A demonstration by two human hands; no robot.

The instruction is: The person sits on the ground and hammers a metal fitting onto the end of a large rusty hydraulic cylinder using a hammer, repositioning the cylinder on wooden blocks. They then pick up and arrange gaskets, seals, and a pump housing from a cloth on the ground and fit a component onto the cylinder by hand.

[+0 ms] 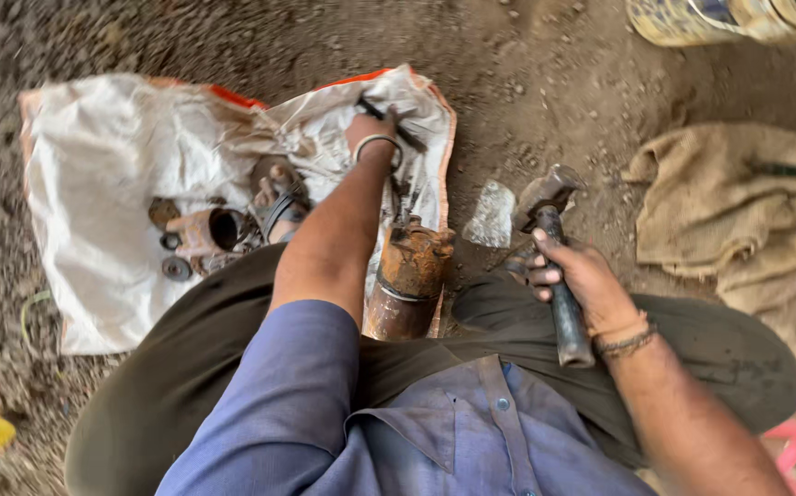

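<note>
The rusty pipe part [409,280] stands up between the knees — right in the middle. The right hand [574,280] is closed around a hammer [552,248], just beside it. The left hand [372,133] reaches farther off, fingers curled on a thin dark tool [396,127] on the white sack [104,184].

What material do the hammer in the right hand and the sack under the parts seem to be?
Hammer: head and handle look like dark, dull metal, probably steel, with worn grey patches. White sack: apparently woven plastic, judging by its slight sheen, stiff creases and orange edge.
</note>
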